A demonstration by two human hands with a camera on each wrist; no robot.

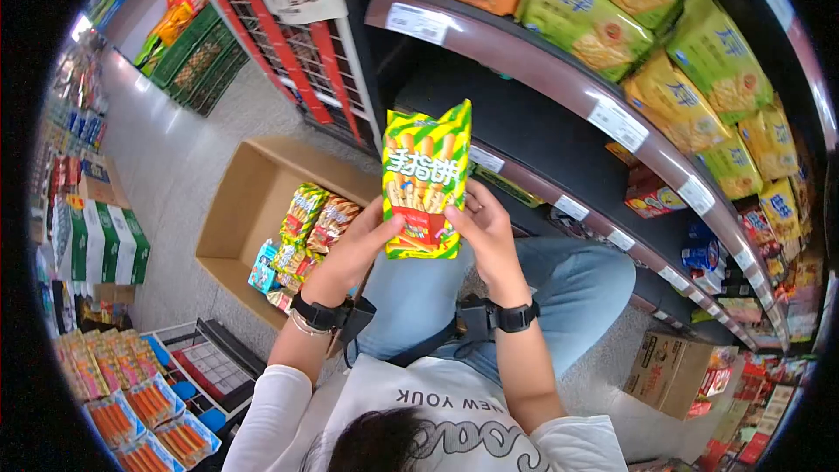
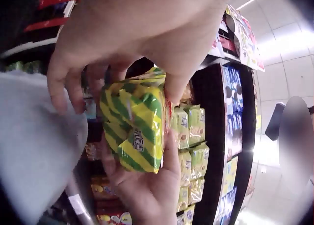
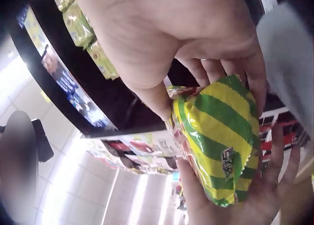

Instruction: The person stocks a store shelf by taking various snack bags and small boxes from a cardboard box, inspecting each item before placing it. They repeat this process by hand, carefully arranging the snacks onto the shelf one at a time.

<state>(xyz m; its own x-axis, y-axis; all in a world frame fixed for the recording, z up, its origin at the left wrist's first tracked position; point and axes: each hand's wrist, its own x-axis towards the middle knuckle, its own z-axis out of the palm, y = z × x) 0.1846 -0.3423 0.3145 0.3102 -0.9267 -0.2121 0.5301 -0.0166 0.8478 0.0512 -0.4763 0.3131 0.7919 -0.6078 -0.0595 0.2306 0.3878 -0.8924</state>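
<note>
A yellow-and-green striped bag of finger biscuits (image 1: pixel 425 188) stands upright between both hands, its printed front with white lettering facing up in the head view. My left hand (image 1: pixel 351 252) grips its lower left side, thumb on the front. On the lower right side my right hand (image 1: pixel 491 240) holds it the same way, fingers behind. In the left wrist view the striped end of the bag (image 2: pixel 135 127) shows between the two hands. The right wrist view shows the bag's other end (image 3: pixel 221 137), with the fingers curled about the back.
An open cardboard box (image 1: pixel 249 188) with several snack bags (image 1: pixel 306 210) stands on the floor at left. To the right, a black shelf (image 1: pixel 542 122) carries green and yellow packs (image 1: pixel 594 22). Another carton (image 1: pixel 666 376) stands at lower right, packaged snacks (image 1: pixel 144 419) at lower left.
</note>
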